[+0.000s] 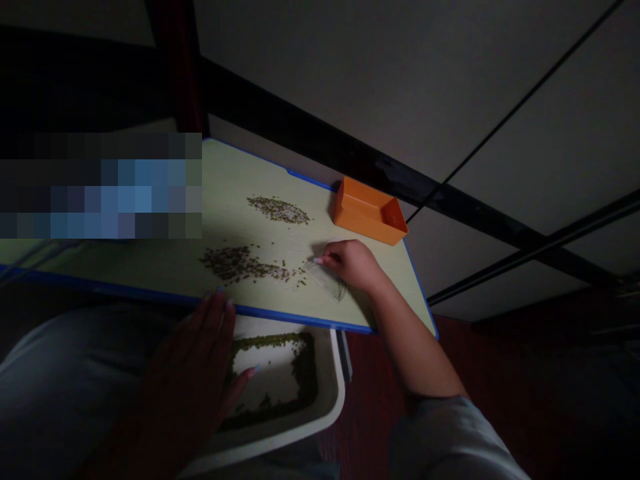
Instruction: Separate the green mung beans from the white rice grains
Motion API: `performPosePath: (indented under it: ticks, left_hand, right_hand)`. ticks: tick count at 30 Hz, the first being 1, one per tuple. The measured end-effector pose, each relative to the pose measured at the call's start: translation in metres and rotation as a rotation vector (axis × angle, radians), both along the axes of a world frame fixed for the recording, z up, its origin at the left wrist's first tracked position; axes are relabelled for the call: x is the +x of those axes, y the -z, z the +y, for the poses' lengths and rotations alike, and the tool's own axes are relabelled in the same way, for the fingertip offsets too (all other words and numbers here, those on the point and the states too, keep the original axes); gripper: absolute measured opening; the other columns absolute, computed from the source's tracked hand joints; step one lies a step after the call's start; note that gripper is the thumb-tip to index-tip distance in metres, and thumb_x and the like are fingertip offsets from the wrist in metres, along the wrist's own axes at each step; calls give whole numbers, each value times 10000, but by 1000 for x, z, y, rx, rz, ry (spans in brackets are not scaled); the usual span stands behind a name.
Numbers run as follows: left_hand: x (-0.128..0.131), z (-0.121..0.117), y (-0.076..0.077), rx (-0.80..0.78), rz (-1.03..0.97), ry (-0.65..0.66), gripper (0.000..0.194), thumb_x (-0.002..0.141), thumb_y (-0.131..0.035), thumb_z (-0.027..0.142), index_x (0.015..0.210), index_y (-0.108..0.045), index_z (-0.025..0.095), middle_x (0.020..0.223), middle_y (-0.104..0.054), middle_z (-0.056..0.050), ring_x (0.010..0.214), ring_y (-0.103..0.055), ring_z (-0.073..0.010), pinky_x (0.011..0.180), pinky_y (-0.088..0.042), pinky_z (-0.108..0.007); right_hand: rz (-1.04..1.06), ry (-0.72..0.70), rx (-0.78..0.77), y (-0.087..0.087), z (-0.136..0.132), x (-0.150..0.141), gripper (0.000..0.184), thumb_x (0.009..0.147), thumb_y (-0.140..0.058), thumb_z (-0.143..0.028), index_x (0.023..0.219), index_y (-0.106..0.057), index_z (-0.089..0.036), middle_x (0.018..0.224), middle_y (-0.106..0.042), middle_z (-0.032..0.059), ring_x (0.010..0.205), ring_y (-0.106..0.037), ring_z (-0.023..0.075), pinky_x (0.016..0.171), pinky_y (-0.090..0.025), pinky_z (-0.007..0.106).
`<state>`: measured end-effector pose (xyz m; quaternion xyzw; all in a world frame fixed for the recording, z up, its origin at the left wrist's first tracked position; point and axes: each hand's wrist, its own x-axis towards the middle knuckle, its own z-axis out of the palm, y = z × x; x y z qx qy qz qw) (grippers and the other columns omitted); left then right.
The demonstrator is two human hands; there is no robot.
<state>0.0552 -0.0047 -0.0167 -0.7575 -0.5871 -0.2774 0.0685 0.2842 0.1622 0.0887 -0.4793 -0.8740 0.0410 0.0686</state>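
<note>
Faced a dim room, with pale panels and dark strips behind a pale tabletop edged in blue. Kept the right hand low over that surface, with thumb and forefinger drawn together, clamped on the upper corner of a clear sheet. Let the rest of the sheet slant down toward the near edge, just below those fingertips. Had a thin trail of small grains just left of the pinch, running leftward into a darker heap. Had a second heap, greenish and mixed, farther out, above and left of the same fingertips. Set an orange box, open at the top, beyond the right knuckles, near the far right corner.

Laid the left hand palm down at the near edge, with fingers extended close together, thumb apart, gripping nothing visible. Could not tell how firmly pressed. Had a white tub under and beside that thumb, partly below the tabletop, with green grains banked along the inner walls. Showed a grey sleeve behind the right forearm, and dark red floor beyond the tub.
</note>
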Motion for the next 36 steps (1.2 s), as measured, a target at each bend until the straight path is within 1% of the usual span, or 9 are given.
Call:
performPosePath:
  ticks: [6,14,19,20,23,25,30,33,36]
  left_hand:
    - [-1,1,-1,11,-30,2,764,821,-342,543,1430,-186,109,1498,-319,-214,1411,-267,-323,1103,-320,-523]
    - [0,1,-2,15,-44,6,768,820,-348,544,1436,-167,123,1499,-319,-210,1410,-269,-323,1104,-318,-522]
    - [1,1,-3,12,-35,0,763,826,-318,540,1432,-167,101,1482,-341,-228,1403,-281,-332,1097,-324,-531]
    - [1,1,-3,11,-31,-3,762,826,-318,538,1431,-171,100,1486,-335,-224,1405,-278,-332,1099,-322,-530]
    - [0,1,-1,9,-21,-4,769,818,-333,544,1432,-175,108,1506,-307,-206,1411,-267,-325,1108,-318,-523]
    - [0,1,0,18,-23,-3,780,812,-345,556,1436,-168,122,1513,-298,-195,1412,-266,-320,1108,-320,-523]
    - [0,1,-1,45,-28,16,783,813,-359,553,1440,-149,133,1518,-284,-195,1409,-270,-325,1095,-334,-528]
    - [2,2,-1,41,-49,1,760,824,-336,543,1436,-168,126,1501,-316,-205,1398,-293,-332,1085,-341,-534]
    - [2,1,0,21,-52,-4,764,821,-346,545,1437,-165,130,1507,-307,-200,1405,-279,-326,1096,-326,-530]
  right_hand:
    - [-25,3,23,0,0,-2,324,889,-517,-426,759,-680,-178,713,-662,41,619,-493,114,574,-243,241]
    - [-193,168,109,-6,2,2,316,894,-489,-423,870,-707,-195,873,-725,101,725,-606,184,560,-233,278]
    - [-239,282,154,-10,5,10,293,892,-495,-398,897,-710,-199,891,-725,110,745,-627,193,555,-238,273]
    - [-226,278,148,-10,5,11,296,894,-494,-404,893,-709,-200,889,-724,104,751,-628,189,557,-244,269]
    - [-139,195,109,-10,6,9,332,906,-480,-451,887,-702,-206,888,-722,80,782,-627,176,579,-273,258]
    - [-98,159,114,-8,7,5,343,910,-473,-465,895,-697,-205,903,-720,73,806,-624,174,600,-285,255]
    - [-97,71,184,1,10,-11,343,932,-442,-440,901,-687,-201,900,-701,68,814,-602,172,635,-291,262]
    - [-108,26,269,7,13,-21,375,949,-402,-433,887,-678,-186,855,-677,74,799,-577,175,643,-280,273]
    - [-116,-38,329,13,15,-29,425,964,-348,-441,880,-669,-177,840,-659,82,809,-555,179,674,-280,284]
